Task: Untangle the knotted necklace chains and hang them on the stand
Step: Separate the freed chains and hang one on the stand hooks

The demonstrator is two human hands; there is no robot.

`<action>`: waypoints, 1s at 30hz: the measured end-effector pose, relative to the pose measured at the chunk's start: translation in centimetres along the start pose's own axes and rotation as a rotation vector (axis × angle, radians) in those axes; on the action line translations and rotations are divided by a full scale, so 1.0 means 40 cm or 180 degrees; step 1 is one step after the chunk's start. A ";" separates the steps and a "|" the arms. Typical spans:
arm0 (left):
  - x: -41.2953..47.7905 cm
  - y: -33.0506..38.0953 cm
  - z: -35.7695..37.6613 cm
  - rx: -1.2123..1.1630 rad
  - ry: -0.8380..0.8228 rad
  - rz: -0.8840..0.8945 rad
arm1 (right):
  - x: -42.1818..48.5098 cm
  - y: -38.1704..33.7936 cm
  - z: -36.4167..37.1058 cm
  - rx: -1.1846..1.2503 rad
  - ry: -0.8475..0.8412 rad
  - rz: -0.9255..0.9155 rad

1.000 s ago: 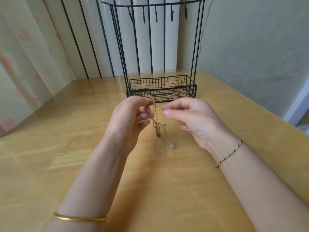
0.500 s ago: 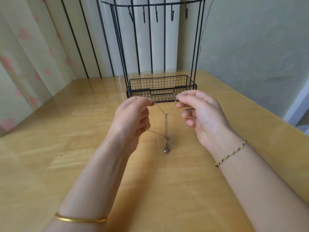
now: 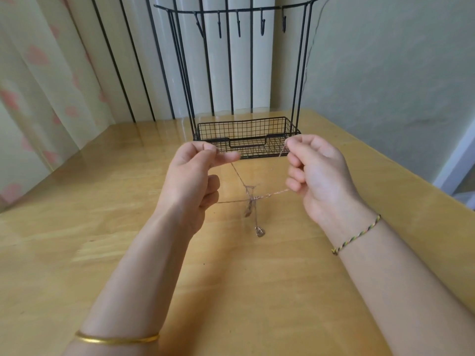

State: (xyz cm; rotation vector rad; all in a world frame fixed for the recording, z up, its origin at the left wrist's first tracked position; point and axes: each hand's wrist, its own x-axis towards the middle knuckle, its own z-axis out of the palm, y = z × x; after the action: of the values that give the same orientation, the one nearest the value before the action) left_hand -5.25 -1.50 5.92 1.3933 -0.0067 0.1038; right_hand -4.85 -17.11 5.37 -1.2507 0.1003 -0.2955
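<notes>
1. Pale curtains [image 3: 38,86] with pink shapes hang on the far left. A shiny yellow wooden desk [image 3: 77,227] fills the lower part of the view.
2. A gold bangle [image 3: 117,339] sits low on the person's left arm.
3. The left hand [image 3: 191,181] is held up above the desk. Its grip is pressed together, and the thumb and first finger pinch one thin strand. The other fingers are curled in, and a second strand runs out from under them towards the middle.
4. The necklace chains [image 3: 250,199] are stretched in the air between the two hands, above the desk. The strands meet in a small knot in the middle. Two little pendants dangle under the knot, an upper one [image 3: 247,211] and a lower one [image 3: 259,231]. It is too hard to tell if the lower one touches the desk.
5. The black wire stand [image 3: 244,129] is at the back of the desk, behind the hands. It has a mesh basket at the bottom and a bar with small hooks [image 3: 239,25] at the top.
6. The right hand [image 3: 318,176] is held up too, level with the left one. Its grip pinches a strand between the thumb and first finger. One more strand goes from its lower curled fingers to the knot.
7. A braided bracelet [image 3: 357,235] is on the right wrist. A plain grey-green wall [image 3: 385,73] is on the far right.
</notes>
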 end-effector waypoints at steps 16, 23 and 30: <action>0.020 0.013 -0.033 0.0329 0.0675 0.0857 | 0.023 0.010 -0.047 -0.3421 0.0153 -0.0734; 0.037 -0.002 -0.062 0.1196 0.0983 0.1039 | 0.038 -0.016 -0.056 -0.0679 -0.0037 0.0686; 0.044 -0.030 -0.079 0.2971 0.0783 0.1158 | 0.043 -0.017 -0.055 0.0597 -0.0134 0.1051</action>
State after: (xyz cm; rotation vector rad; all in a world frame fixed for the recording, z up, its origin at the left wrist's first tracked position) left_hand -3.60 1.53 4.29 2.2903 -0.0074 0.6447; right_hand -3.84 -19.79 5.46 -1.0339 0.2348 0.0078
